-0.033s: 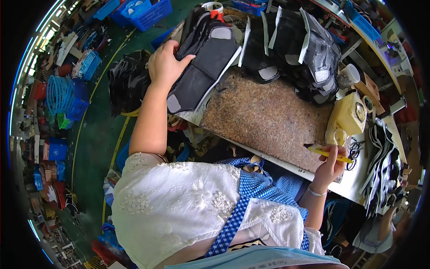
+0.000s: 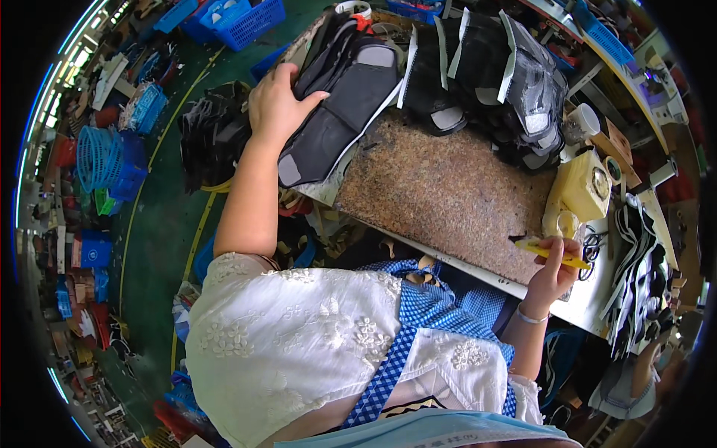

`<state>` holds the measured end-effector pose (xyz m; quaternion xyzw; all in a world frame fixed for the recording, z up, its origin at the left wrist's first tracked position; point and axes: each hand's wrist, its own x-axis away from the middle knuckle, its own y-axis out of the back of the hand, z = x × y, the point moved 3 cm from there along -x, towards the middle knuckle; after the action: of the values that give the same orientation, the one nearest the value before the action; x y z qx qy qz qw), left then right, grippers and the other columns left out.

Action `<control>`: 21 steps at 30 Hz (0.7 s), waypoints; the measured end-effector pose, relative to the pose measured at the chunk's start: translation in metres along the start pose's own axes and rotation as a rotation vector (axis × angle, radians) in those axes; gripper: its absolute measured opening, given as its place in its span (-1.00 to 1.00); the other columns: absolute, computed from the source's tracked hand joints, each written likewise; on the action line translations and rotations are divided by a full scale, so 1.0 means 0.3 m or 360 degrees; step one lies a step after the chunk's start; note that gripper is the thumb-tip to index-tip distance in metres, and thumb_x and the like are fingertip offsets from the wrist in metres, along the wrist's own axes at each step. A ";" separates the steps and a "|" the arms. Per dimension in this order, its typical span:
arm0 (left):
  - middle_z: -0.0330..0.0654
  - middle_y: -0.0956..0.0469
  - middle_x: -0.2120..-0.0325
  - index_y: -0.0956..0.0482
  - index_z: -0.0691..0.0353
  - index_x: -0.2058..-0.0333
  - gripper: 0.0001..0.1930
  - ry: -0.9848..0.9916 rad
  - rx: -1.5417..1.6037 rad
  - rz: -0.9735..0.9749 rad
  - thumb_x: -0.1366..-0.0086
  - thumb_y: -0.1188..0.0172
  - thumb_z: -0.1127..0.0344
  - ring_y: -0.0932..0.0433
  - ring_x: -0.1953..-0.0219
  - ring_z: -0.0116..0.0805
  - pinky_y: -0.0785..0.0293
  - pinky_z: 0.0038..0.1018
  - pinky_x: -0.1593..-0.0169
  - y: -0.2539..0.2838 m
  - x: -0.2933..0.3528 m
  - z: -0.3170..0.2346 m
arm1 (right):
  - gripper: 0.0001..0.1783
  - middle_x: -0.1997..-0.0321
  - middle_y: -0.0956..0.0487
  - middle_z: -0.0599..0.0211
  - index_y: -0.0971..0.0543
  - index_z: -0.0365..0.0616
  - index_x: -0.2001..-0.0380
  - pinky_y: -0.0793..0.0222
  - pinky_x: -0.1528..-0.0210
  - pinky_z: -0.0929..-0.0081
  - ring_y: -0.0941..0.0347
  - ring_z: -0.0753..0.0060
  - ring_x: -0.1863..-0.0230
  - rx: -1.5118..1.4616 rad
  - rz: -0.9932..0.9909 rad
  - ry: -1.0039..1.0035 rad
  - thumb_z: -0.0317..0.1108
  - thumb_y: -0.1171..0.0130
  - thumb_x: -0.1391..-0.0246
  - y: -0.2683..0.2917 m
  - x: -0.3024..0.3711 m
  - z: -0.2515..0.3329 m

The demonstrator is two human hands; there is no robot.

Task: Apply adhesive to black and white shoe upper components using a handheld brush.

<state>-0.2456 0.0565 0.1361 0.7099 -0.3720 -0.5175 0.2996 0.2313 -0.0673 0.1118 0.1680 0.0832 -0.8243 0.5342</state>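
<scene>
On the left side of the workbench lies a stack of flat black padded pieces (image 2: 340, 108) with grey patches at the corners and a white edge. My left hand (image 2: 281, 108) grips its left edge, the thumb laid along the top piece and the fingers partly hidden. A slim yellow-handled brush (image 2: 573, 260) with a dark tip is pinched in my right hand (image 2: 554, 270). It is held over the right front corner of a speckled brown board (image 2: 448, 190). Just beyond it stands a yellow container (image 2: 582, 187) with a round opening, crusted around the rim.
More black pieces with white edges (image 2: 485, 71) lie overlapped along the board's far side. Scissors (image 2: 591, 250) and a bundle of black-and-white strips (image 2: 635, 269) are at the right. A white cup (image 2: 582, 123) stands behind the container. Dark pieces (image 2: 213, 134) are piled left of the bench.
The brush in my right hand has shifted very slightly to the right. My left hand stays at the stack.
</scene>
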 end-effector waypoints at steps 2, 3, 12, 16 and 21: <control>0.14 -0.47 0.15 -0.37 0.30 0.03 -0.11 -0.0257 -0.0387 -0.0108 0.16 -0.34 -0.34 -0.45 0.03 0.09 -0.39 -0.22 -0.02 -0.004 0.025 -0.041 | -0.90 0.47 -0.52 0.33 -0.39 -0.18 0.39 -0.23 0.55 0.81 -0.32 0.72 0.60 0.0021 0.0043 0.0012 -0.47 -0.10 -0.16 -0.007 0.002 0.032; 0.15 -0.47 0.15 -0.34 0.32 0.02 -0.07 -0.0269 -0.0261 -0.0034 0.18 -0.35 -0.35 -0.45 0.04 0.10 -0.39 -0.21 -0.01 -0.007 0.040 -0.049 | -0.90 0.48 -0.52 0.34 -0.39 -0.18 0.40 -0.23 0.55 0.81 -0.32 0.72 0.60 0.0041 0.0102 0.0053 -0.46 -0.10 -0.17 -0.012 0.007 0.045; 0.04 -0.56 0.47 -0.23 0.17 -0.07 -0.14 -0.0324 -0.0358 0.0397 0.19 -0.49 0.05 -0.57 0.40 0.13 -0.46 -0.11 0.36 0.121 0.066 -0.135 | -0.84 0.52 -0.53 0.35 -0.47 -0.19 0.45 -0.32 0.42 0.68 -0.42 0.60 0.52 0.0785 0.0123 0.0586 -0.39 -0.24 -0.05 0.001 0.051 0.110; 0.01 -0.53 0.24 -0.34 0.13 -0.09 -0.19 -0.0802 -0.0194 0.0388 0.25 -0.47 0.34 -0.46 0.12 0.07 -0.38 -0.16 0.08 0.373 0.022 -0.199 | -0.82 0.58 -0.51 0.40 -0.47 -0.19 0.46 -0.31 0.42 0.68 -0.44 0.60 0.51 0.0875 -0.0056 0.0494 -0.36 -0.26 -0.05 0.080 0.010 0.133; -0.10 -0.57 0.35 -0.47 0.22 0.15 -0.38 -0.1830 0.0098 0.1312 0.37 -0.35 0.48 -0.52 0.18 -0.09 -0.32 -0.31 0.03 0.401 0.020 -0.463 | -0.85 0.52 -0.53 0.39 -0.44 -0.23 0.43 -0.30 0.39 0.74 -0.45 0.65 0.47 0.0447 -0.0200 0.0308 -0.43 -0.20 -0.11 0.158 -0.024 0.101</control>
<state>-0.1376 -0.0084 0.2703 0.1337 -0.7242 -0.6441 0.2071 0.2712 -0.0905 0.1447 0.3139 0.0287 -0.8396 0.4424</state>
